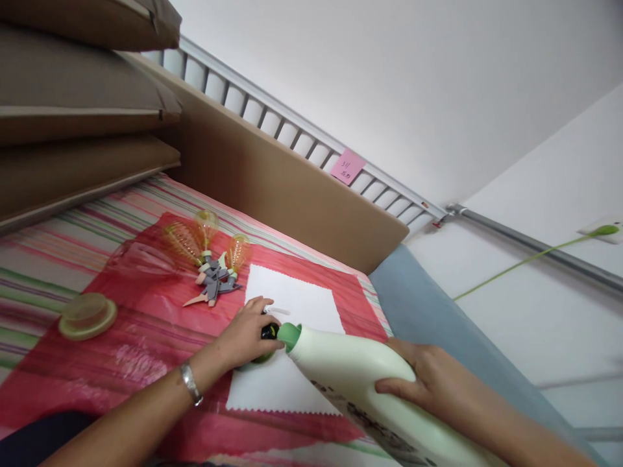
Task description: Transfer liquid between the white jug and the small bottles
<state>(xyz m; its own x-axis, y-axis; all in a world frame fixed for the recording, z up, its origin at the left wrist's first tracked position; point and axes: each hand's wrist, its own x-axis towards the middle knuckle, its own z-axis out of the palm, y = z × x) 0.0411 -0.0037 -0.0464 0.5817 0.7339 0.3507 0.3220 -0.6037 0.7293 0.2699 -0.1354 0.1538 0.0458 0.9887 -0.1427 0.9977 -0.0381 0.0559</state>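
Pour looks to be the step in hand: the pale green jug (355, 363) is tipped, its green spout (291, 335) right at the mouth of a small dark container (269, 332); can't tell if they touch, no liquid visible. Right hand (423, 376) has its grip wrapped round the jug body, thumb on the near side. Left hand (256, 327) has its grip curled round the container, hiding most of it, over a white scalloped sheet (309, 298) on the red plastic sheet (189, 340). My read: next move calls for holding the mouth steady under the spout and controlling the jug tilt; spill risk if either slips. Yellow clear spray bottles (207, 227) with grey trigger heads lie bunched beyond the left hand; a round yellowish lid (87, 316) sits further left. Writing: pink note (348, 167) on the metal rail (272, 123) looks like "311", second line illegible. Jug carries dark print, too blurred and angled to read; no brand legible.
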